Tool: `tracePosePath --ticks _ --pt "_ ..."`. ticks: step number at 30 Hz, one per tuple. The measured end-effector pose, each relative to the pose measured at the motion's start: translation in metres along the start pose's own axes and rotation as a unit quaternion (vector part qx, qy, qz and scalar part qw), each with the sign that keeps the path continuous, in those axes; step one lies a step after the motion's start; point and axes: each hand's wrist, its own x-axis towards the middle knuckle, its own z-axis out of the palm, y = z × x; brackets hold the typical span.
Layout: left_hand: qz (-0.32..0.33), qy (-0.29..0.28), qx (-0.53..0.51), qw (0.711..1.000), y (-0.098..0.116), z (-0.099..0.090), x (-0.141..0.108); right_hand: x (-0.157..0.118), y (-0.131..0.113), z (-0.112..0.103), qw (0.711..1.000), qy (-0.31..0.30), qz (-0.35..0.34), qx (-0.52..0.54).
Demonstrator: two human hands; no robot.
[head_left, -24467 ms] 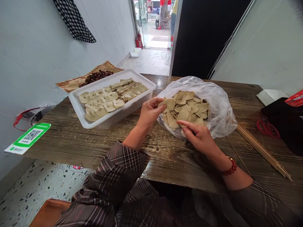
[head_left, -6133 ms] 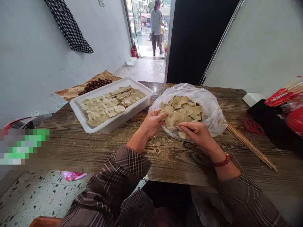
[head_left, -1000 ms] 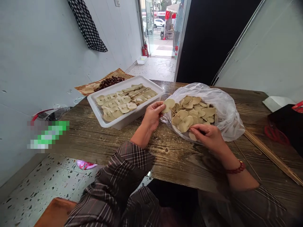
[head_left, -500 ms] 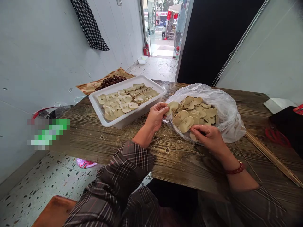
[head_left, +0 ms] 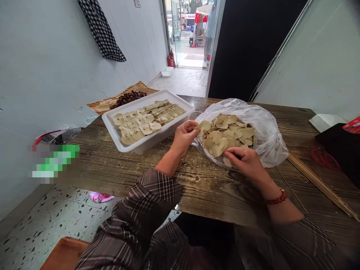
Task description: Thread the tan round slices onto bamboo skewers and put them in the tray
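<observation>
My left hand (head_left: 185,135) pinches a pale beige round slice (head_left: 203,128) at the near left edge of a clear plastic bag (head_left: 267,131). Between my hands, threaded slices (head_left: 218,146) sit on a thin stick, whose near end is in the closed fingers of my right hand (head_left: 244,159). Most of the stick is hidden by the slices. Loose slices (head_left: 246,132) fill the open bag behind. To the left, a white tray (head_left: 135,147) holds rows of similar slices (head_left: 140,120) on sticks.
Dark round items (head_left: 131,98) lie on patterned paper (head_left: 98,106) behind the tray. A bundle of thin sticks (head_left: 320,183) and red scissors (head_left: 324,158) lie at the right of the wooden table (head_left: 197,195).
The whole view has shifted slightly, so most things appear a little further left. Both hands keep their hold, with hardly any movement against the bag.
</observation>
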Motion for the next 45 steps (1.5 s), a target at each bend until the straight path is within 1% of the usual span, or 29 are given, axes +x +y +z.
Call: tracePosePath --ticks 9,14,17,21,26,29,32,37,40,43,45 --pt "0.021 -0.033 0.039 0.998 -0.004 0.0 0.001 0.002 -0.003 0.002 0.999 -0.002 0.02 0.025" --pt "0.008 -0.059 0.04 0.997 -0.005 0.002 -0.001 0.002 -0.001 0.004 0.997 -0.013 0.049 0.058" --pt "-0.013 -0.066 0.007 0.998 -0.002 0.003 -0.003 0.002 0.0 0.005 0.994 -0.016 0.067 0.089" --pt "-0.057 -0.059 -0.05 0.995 0.0 0.004 -0.004 0.002 0.002 0.005 0.986 -0.005 0.093 0.136" --pt "-0.1 -0.098 -0.095 0.986 -0.003 0.005 -0.005 0.003 0.001 0.005 0.979 0.003 0.117 0.165" --pt "-0.116 -0.091 -0.128 0.981 -0.004 0.006 -0.006 0.003 -0.001 0.004 0.976 -0.002 0.126 0.179" --pt "-0.116 -0.074 -0.131 0.982 -0.004 0.007 -0.007 0.003 -0.002 0.004 0.974 -0.013 0.127 0.187" --pt "-0.088 -0.058 -0.099 0.99 -0.004 0.012 -0.01 0.003 -0.001 0.007 0.974 -0.013 0.121 0.19" --pt "-0.111 -0.067 -0.122 0.984 -0.004 0.011 -0.01 0.003 -0.001 0.007 0.978 -0.003 0.113 0.178" --pt "-0.143 -0.08 -0.169 0.972 -0.002 0.009 -0.009 0.002 -0.002 0.006 0.979 0.001 0.102 0.176" --pt "-0.151 -0.091 -0.2 0.964 -0.001 0.01 -0.01 0.003 -0.002 0.007 0.98 -0.003 0.096 0.175"
